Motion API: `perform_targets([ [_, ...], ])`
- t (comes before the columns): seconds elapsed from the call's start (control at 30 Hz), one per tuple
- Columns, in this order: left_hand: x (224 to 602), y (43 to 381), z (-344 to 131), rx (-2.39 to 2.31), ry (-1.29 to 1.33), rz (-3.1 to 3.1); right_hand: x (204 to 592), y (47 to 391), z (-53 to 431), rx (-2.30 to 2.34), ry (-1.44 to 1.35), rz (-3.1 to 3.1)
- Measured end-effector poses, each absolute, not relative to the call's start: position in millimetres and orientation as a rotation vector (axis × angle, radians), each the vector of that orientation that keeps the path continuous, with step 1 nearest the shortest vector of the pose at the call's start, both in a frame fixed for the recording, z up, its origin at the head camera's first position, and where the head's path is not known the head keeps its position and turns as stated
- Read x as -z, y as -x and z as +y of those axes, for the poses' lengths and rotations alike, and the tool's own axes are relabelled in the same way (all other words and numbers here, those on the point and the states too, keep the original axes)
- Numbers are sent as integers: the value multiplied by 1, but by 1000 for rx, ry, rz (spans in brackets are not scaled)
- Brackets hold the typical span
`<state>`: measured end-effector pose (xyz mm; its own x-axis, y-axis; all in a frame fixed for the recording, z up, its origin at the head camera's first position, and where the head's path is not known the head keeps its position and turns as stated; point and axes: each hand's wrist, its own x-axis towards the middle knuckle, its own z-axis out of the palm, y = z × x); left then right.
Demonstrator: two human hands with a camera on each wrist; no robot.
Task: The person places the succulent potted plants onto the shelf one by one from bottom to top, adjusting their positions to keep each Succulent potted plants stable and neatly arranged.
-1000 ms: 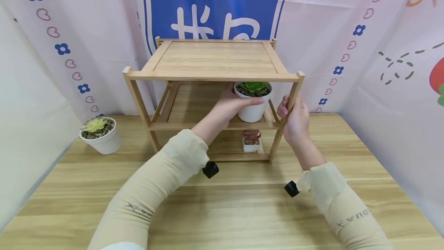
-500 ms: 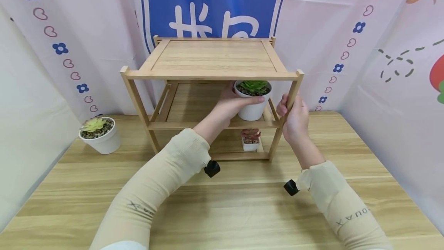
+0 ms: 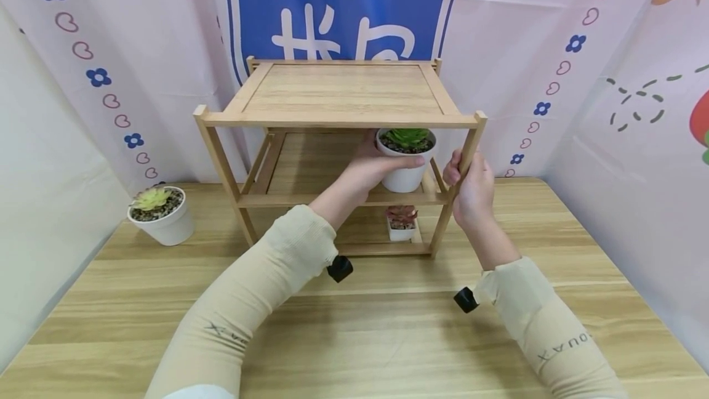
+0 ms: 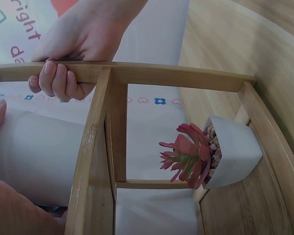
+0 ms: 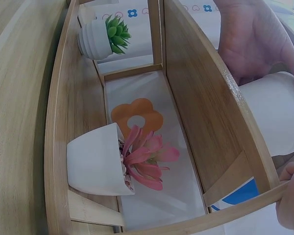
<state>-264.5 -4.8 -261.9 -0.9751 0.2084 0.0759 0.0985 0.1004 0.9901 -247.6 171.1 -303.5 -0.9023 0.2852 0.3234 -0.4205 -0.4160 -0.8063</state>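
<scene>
In the head view, a white round pot [image 3: 403,172] with a green succulent [image 3: 408,137] stands at the right end of the middle level of a wooden shelf rack [image 3: 343,201]. My left hand [image 3: 365,168] holds this pot from its left side, thumb across the front. My right hand [image 3: 473,193] grips the rack's front right post, fingers curled round it, as the left wrist view also shows. On the bottom level below sits a square white pot [image 5: 95,159] with a red succulent [image 4: 186,155]. The left hand's far fingers are hidden behind the pot.
A white pot [image 3: 172,226] with a yellow-green succulent stands on the wooden table [image 3: 376,337], left of the rack. The right wrist view shows a ribbed white pot [image 5: 94,40] with a green plant on the bottom level. Printed curtains [image 3: 509,36] hang behind.
</scene>
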Motion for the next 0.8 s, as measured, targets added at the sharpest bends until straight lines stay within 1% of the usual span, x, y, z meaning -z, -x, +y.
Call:
perform_targets([
  [0.8, 261, 260, -25, -1933, -450, 2242, 304, 246, 171, -2307, -170, -1396],
])
